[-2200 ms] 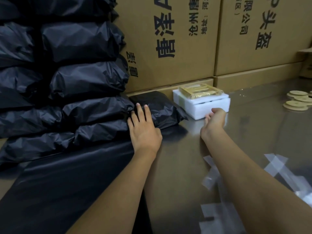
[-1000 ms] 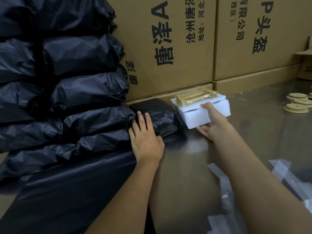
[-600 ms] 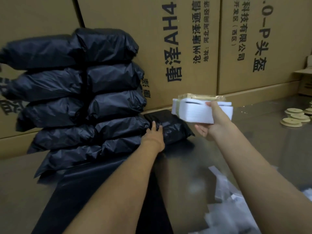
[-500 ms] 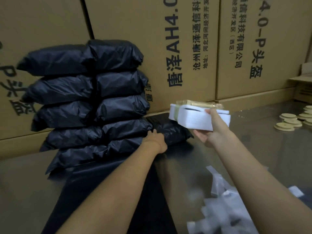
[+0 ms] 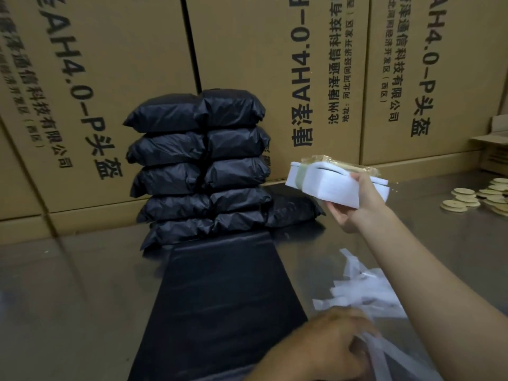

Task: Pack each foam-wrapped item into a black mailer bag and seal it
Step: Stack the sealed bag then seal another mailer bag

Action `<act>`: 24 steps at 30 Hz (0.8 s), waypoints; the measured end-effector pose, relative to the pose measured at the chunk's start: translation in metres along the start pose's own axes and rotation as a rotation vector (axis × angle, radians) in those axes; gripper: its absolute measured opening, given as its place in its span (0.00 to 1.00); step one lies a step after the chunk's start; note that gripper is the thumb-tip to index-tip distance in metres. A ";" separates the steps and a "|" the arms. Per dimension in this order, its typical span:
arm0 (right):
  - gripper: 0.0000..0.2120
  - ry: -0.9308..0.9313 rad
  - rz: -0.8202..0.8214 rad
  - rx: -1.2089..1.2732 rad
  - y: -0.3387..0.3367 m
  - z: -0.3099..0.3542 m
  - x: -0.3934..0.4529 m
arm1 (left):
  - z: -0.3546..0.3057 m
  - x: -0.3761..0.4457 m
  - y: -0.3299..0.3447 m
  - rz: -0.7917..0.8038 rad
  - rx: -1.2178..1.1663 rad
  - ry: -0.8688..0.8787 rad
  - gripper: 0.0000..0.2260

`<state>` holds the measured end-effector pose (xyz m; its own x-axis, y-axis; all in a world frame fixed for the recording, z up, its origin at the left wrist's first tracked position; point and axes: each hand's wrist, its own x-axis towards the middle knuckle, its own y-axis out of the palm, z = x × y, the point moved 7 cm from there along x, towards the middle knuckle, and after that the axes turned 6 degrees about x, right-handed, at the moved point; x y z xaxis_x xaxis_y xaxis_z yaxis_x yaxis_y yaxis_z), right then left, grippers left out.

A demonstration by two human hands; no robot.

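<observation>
**Foam block in hand, bag mouth next**

The right hand (image 5: 354,204) holds the foam block (image 5: 330,182) off the table (image 5: 68,298), fingers under it and thumb on top, near the stack of packed bags (image 5: 200,166). The left hand (image 5: 330,350) rests at the near end of the flat black bag (image 5: 225,292), fingers curled among white strips (image 5: 365,292); whether it grips the bag's edge I cannot tell.

To do this well, I judge the left hand should lift one layer of the mouth and hold it wide, while the right feeds the block in narrow end first, level, so the yellow packet (image 5: 338,163) taped on top does not snag.

The stack's bags look full and closed. The flat bag looks empty. One more filled bag (image 5: 294,207) lies beside the stack.
</observation>
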<state>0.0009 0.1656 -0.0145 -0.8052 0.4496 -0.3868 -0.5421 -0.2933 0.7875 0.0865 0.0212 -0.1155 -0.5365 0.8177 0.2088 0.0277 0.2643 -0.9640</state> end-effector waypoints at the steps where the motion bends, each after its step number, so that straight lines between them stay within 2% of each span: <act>1: 0.26 -0.007 0.010 -0.023 -0.002 -0.001 -0.007 | -0.012 -0.001 0.003 -0.029 -0.163 0.017 0.11; 2: 0.25 -0.018 0.025 -0.050 -0.005 -0.002 -0.014 | -0.003 -0.014 -0.003 0.037 -0.219 0.082 0.13; 3: 0.24 -0.031 0.044 -0.074 -0.009 -0.003 -0.021 | 0.002 -0.018 -0.005 0.062 -0.247 0.066 0.15; 9: 0.19 -0.032 0.102 -0.214 -0.047 -0.022 -0.059 | 0.050 -0.062 -0.002 0.029 -0.176 -0.143 0.22; 12: 0.18 -0.007 0.110 -0.258 -0.064 -0.036 -0.075 | 0.065 -0.089 -0.009 0.074 -0.156 -0.221 0.23; 16: 0.15 0.020 0.161 -0.288 -0.083 -0.053 -0.091 | 0.092 -0.124 -0.018 0.087 -0.144 -0.290 0.21; 22: 0.18 0.043 0.207 -0.324 -0.109 -0.068 -0.100 | 0.127 -0.168 -0.036 0.101 -0.263 -0.443 0.21; 24: 0.19 0.080 0.230 -0.355 -0.118 -0.073 -0.100 | 0.135 -0.176 -0.043 0.090 -0.177 -0.449 0.17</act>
<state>0.1276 0.0931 -0.1035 -0.9231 0.2763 -0.2673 -0.3844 -0.6569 0.6486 0.0656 -0.2033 -0.1331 -0.8349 0.5503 -0.0033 0.2129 0.3174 -0.9241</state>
